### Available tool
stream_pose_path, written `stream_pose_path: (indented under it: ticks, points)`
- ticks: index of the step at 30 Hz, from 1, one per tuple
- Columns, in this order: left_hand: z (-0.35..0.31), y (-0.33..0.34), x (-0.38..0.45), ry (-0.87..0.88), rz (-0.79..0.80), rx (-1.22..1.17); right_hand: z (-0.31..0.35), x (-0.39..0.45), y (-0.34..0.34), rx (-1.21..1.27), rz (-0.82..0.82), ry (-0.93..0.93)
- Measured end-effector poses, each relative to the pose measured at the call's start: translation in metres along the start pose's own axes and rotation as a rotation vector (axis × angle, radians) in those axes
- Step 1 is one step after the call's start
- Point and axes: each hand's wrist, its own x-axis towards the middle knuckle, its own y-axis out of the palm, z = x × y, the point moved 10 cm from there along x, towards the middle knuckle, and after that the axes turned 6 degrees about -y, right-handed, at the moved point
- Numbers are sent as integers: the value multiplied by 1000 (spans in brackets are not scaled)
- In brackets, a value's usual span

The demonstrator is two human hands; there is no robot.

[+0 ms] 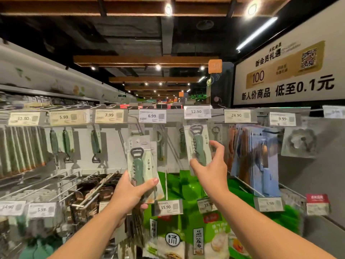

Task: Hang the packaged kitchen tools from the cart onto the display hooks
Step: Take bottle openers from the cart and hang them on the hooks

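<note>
My left hand (130,193) grips the lower end of a small stack of carded packs, each with a green-handled bottle opener (138,161), held upright in front of the display. My right hand (211,165) is at the bottom of another carded green bottle opener (197,144) that hangs on the hook under the 12.90 price tag (197,112). Its thumb touches the lower edge of the card and its fingers are spread beside it. The cart is out of view.
The top row of hooks carries green-handled peelers (96,144) at left and blue knife packs (261,161) at right. Wire hooks with dark packs (93,191) jut out at lower left. Green bags (186,230) hang below the centre. Price tags line the rail.
</note>
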Motion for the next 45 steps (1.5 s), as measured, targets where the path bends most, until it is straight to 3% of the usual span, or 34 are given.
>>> stream_pose_path:
  ticks: [6, 18, 22, 28, 34, 36, 45]
  points:
    - [1, 8, 5, 5, -34, -47, -18, 18, 3, -57, -31, 11]
    - [-3, 36, 19, -18, -66, -74, -69, 97, 55, -111, 90, 221]
    - [-7, 37, 23, -27, -43, -67, -83, 103, 64, -178, 98, 215]
    - [-3, 33, 30, -49, -112, -39, -81, 75, 61, -362, 189, 172]
    - [-2, 44, 26, -41, -111, -26, -42, 18, 75, 104, 275, 51]
    - [-3, 47, 23, -33, -123, 19, -24, 2, 82, 144, 303, -5]
    - [-1, 58, 18, -58, -63, 150, -6, -14, 86, -106, 332, -15]
